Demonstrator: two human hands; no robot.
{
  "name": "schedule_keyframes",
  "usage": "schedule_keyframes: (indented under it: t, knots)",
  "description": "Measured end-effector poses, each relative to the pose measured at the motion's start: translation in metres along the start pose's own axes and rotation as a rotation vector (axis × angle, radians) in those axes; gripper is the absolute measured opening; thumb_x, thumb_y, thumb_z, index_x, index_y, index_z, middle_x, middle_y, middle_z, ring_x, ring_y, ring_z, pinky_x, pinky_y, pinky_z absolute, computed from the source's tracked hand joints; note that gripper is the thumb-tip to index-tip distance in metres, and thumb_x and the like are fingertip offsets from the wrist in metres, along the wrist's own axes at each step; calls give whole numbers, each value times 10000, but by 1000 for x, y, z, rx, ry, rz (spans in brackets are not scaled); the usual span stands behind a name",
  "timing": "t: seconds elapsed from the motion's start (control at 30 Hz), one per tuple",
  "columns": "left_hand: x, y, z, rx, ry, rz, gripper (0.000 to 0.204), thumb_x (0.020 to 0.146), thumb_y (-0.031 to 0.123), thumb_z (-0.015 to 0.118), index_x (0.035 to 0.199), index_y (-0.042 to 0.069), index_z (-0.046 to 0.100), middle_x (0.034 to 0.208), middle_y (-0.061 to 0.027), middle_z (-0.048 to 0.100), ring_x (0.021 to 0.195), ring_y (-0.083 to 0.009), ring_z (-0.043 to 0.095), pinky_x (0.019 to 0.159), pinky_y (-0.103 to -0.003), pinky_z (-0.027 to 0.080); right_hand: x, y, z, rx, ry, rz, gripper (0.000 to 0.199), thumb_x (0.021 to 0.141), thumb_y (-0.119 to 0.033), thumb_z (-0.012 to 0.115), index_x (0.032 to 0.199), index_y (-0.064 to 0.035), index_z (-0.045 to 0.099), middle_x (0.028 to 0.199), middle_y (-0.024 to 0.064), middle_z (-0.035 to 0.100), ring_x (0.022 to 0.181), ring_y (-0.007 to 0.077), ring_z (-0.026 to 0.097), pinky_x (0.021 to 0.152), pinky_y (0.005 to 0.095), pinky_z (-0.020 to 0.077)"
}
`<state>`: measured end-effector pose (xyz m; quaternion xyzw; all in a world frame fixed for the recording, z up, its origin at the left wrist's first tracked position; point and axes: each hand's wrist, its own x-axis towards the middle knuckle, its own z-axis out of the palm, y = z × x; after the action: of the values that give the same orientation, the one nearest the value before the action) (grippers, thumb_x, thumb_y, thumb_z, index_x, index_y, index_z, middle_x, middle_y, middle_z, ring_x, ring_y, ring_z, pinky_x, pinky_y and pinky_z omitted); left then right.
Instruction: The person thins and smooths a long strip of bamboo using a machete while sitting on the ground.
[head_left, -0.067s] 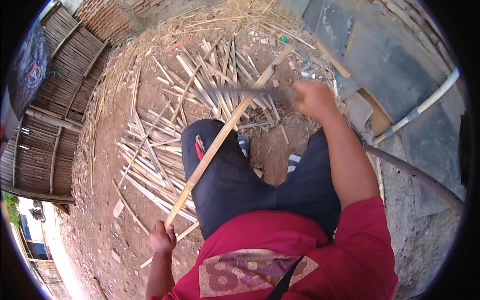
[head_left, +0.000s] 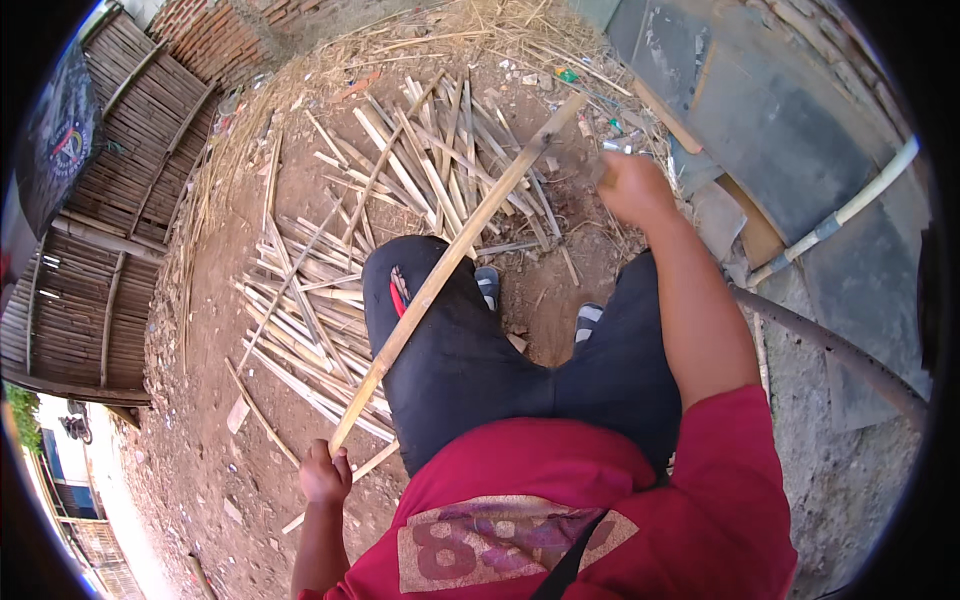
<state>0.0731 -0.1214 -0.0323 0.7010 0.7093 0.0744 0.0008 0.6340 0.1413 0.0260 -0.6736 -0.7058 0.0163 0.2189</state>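
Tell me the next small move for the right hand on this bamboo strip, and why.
Probably bring the right hand back onto the long bamboo strip near its far end. The left hand grips the near end, the strip lies slanted across the left thigh, and the right hand's blurred tool is beside it, off the strip.

Split bamboo strips (head_left: 420, 170) lie scattered in a loose heap across the bare dirt ground (head_left: 220, 300), more strips (head_left: 300, 340) fanned out nearer. Dry straw (head_left: 470, 35) fringes the far edge. A bamboo fence (head_left: 110, 200) runs along the left, a brick wall (head_left: 225, 30) behind it. On the right, grey sheets (head_left: 800, 130), a white pipe (head_left: 850, 210) and a dark metal bar (head_left: 830, 350).
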Motion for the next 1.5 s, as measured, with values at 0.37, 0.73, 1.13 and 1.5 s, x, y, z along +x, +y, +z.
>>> schedule_keyframes:
  t: [0.37,0.73,1.13,1.5]
  knots:
    - [2,-4,-2,12,6,32,240,917,249,598,935,21,523,746,-251,584,664,-480,585,561,-564,464,-5,-9,1,-24,12,-203,371,759,-198,723,1126,-151,688,953,168,712,915,375,679,802,485,537]
    - [12,6,-11,-30,5,83,235,953,250,536,915,21,501,731,-263,561,665,-506,555,572,-574,432,-9,-7,8,47,102,-267,250,742,-175,714,972,-107,643,894,134,696,859,393,668,747,514,523]
    - [26,19,-22,-87,-67,27,305,977,309,515,883,19,491,715,-282,568,697,-531,559,608,-591,418,-5,-9,1,54,139,-196,222,753,-163,704,959,-105,643,857,128,692,838,375,672,741,510,524]
    - [22,2,-24,-86,-99,38,397,999,392,480,851,24,500,702,-279,567,695,-526,561,603,-579,426,10,36,6,98,194,336,260,816,-208,687,1059,-116,669,899,176,707,858,403,679,733,496,536]
